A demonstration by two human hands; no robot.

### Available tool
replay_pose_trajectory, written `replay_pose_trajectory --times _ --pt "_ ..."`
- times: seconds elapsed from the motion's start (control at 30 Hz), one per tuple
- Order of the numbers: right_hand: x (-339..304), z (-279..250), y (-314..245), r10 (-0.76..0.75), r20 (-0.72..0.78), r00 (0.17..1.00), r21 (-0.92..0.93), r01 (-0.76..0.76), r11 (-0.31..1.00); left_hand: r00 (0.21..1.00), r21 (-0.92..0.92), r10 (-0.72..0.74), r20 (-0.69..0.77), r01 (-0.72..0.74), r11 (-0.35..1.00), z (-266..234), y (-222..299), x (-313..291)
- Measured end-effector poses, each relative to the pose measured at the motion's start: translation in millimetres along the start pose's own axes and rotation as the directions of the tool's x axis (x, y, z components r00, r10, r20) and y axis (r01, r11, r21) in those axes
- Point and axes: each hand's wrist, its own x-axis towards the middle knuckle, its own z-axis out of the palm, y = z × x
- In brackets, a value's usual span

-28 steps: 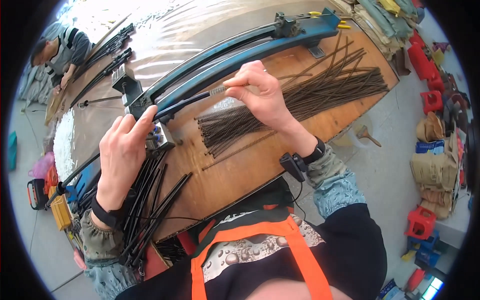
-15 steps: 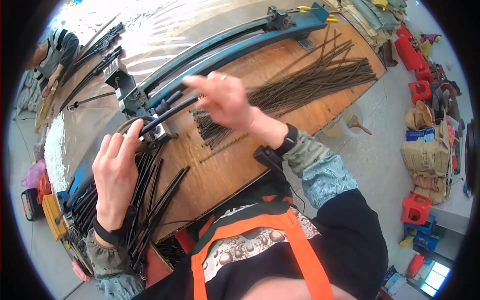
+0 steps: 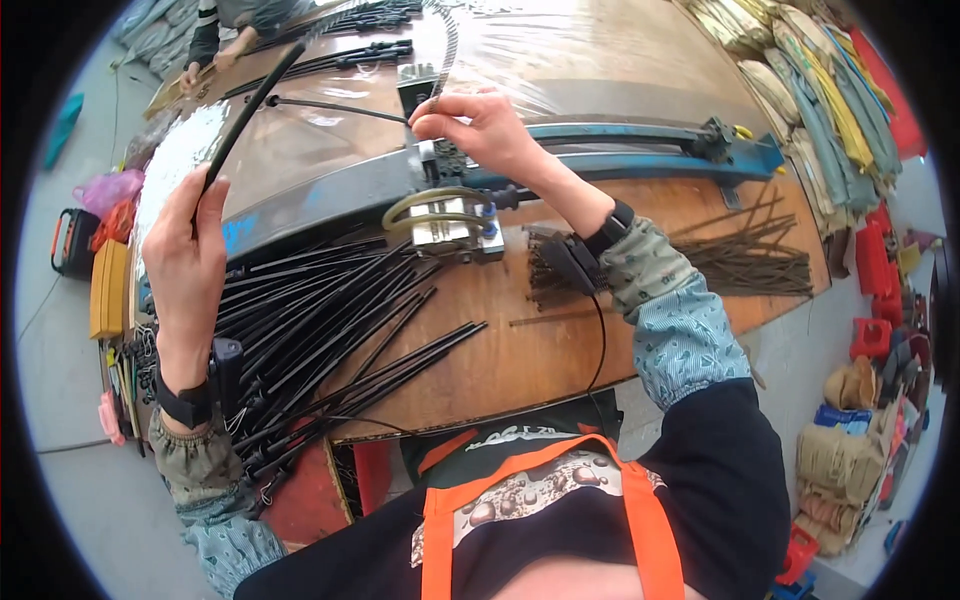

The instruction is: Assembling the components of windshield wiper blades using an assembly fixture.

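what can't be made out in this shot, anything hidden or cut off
- Black rod, head view: lower end hidden by the left hand.
- Coil spring, head view: upper part cut off by the top edge.
- Co-worker, head view: head cut off by the top edge.
- Brown bundle, head view: part hidden behind the right sleeve.

The long rod (image 3: pixel 248 117) is black and the curly spring (image 3: pixel 452 42) is grey. The pile of sticks (image 3: pixel 310 298) is black too. The pile of springs (image 3: pixel 750 258) is brown, like the table (image 3: pixel 425 380). The machine's bar (image 3: pixel 660 164) is blue. The box (image 3: pixel 108 290) is yellow and the apron straps (image 3: pixel 655 530) are bright orange. Grey bubbles cover part of the black shirt (image 3: pixel 725 480). The pale blue cuff (image 3: pixel 690 330) has thin stripes.
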Motion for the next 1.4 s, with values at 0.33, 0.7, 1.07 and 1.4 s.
replay_pose_trajectory --times 0.33,0.7,1.07,1.4 --pt "34 29 9 -0.213 0.256 0.943 -0.476 0.315 0.821 0.989 0.04 -0.136 0.063 0.134 0.99 -6 -49 -42" --pt "-66 -113 35 -0.175 0.053 0.983 -0.853 0.135 0.504 0.934 0.234 -0.001 0.358 -0.088 0.968 61 -49 -32" --pt "-94 -138 44 -0.14 -0.073 0.987 -0.775 0.032 0.631 0.943 -0.109 0.175 0.283 -0.15 0.983 154 -8 -1" --pt "-93 -133 49 -0.07 -0.152 0.986 -0.725 -0.063 0.686 0.973 -0.308 0.034 0.229 0.04 0.95 170 -11 -3"
